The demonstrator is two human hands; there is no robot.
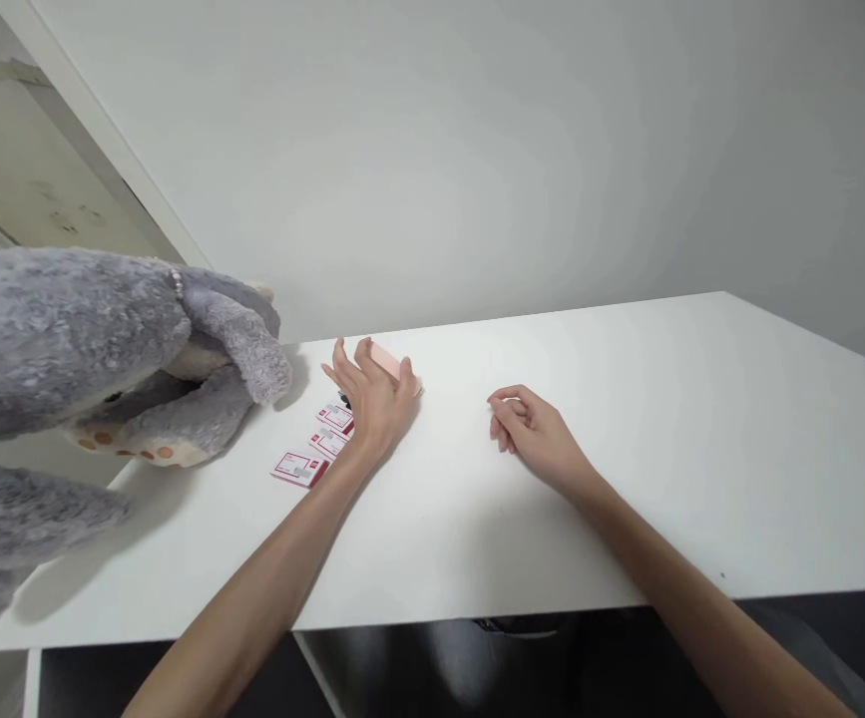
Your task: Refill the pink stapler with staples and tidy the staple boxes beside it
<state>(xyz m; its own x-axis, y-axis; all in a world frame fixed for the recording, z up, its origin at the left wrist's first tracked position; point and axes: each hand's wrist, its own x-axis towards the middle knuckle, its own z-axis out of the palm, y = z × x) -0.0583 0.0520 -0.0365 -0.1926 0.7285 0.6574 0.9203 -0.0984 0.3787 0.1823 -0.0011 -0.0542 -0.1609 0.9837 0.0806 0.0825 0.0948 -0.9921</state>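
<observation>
Pink block (394,365): only the far edge and right end show past the left hand (373,404); the rest is behind the palm, so the grip cannot be told.
Dark item (343,397): a sliver at the left hand's fingers, too small to identify.
Red-and-white packets (301,469): three in a row just left of the left wrist; print unreadable, and the farthest is partly covered by the hand.
Plush toy (88,349): well left of the left hand, cut off by the picture's left edge.
Right hand (533,431): fingers curled under, palm side hidden.
Forearms: both cut off at the bottom edge.
</observation>
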